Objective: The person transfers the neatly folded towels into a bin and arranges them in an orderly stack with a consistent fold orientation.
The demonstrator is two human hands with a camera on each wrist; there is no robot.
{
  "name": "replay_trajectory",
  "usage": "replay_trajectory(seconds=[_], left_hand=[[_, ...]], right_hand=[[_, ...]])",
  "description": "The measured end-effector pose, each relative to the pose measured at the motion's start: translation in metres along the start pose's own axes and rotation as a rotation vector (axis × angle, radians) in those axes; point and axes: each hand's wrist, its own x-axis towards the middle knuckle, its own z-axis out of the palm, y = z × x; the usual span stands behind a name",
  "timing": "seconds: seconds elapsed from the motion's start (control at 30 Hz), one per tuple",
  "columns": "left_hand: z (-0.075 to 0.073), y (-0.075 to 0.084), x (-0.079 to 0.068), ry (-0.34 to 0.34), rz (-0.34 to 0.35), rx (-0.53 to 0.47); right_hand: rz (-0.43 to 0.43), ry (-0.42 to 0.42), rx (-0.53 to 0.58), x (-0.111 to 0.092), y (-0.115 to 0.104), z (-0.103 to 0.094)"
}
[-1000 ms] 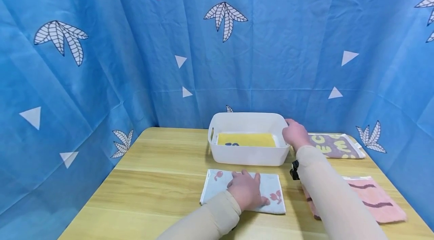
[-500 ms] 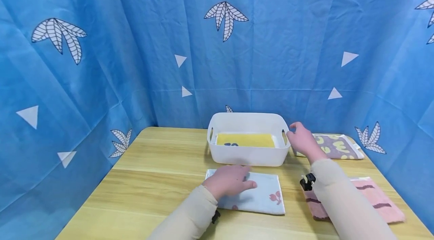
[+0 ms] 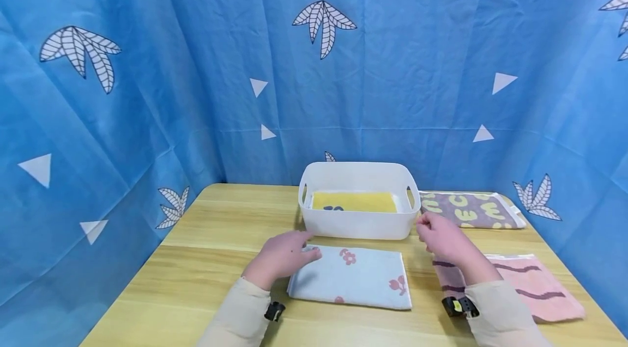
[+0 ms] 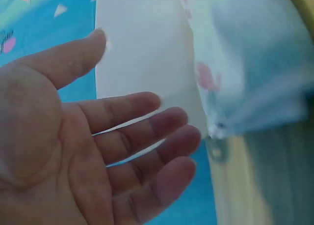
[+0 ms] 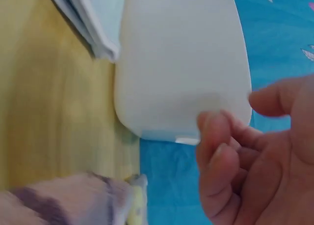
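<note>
A folded white towel with pink flowers [image 3: 353,281] lies on the table in front of a white plastic basket [image 3: 360,225]. My left hand [image 3: 282,257] hovers over the towel's left end, its fingers spread and nothing in them in the left wrist view. Just right of the basket, my right hand [image 3: 446,238] is in the air with loosely bent fingers and an empty palm, seen in the right wrist view. Inside the basket lies a folded yellow towel [image 3: 353,201] with a dark blue mark.
A purple towel with yellow letters [image 3: 471,209] lies behind the right hand. Nearer, a pink towel with brown stripes [image 3: 544,287] lies partly under the right forearm. The wooden table [image 3: 211,260] is backed by a blue patterned curtain [image 3: 412,64].
My left hand has lifted off the white towel and moved left. My right hand has let go of the basket's right handle and drawn back toward me. Basket and towels look unmoved.
</note>
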Motion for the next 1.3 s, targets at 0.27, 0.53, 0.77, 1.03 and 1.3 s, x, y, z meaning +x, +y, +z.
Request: replay_trajectory(seconds=[0.27, 0.53, 0.77, 1.03, 1.3], left_hand=[[0.001, -0.015, -0.002, -0.027, -0.042, 0.025], [0.009, -0.022, -0.003, -0.078, -0.111, 0.0], [0.02, -0.021, -0.002, -0.067, -0.099, 0.004], [0.024, -0.02, -0.001, -0.08, -0.118, 0.042], [0.022, -0.023, -0.004, -0.109, -0.116, 0.019]], right_hand=[[-0.042, -0.124, -0.112, -0.01, 0.003, 0.024], [0.018, -0.276, -0.152, -0.017, 0.0, 0.042], [-0.014, -0.287, -0.183, -0.017, -0.002, 0.049], [-0.024, -0.264, -0.212, -0.017, -0.007, 0.057], [-0.106, -0.304, -0.206, -0.015, -0.003, 0.059]])
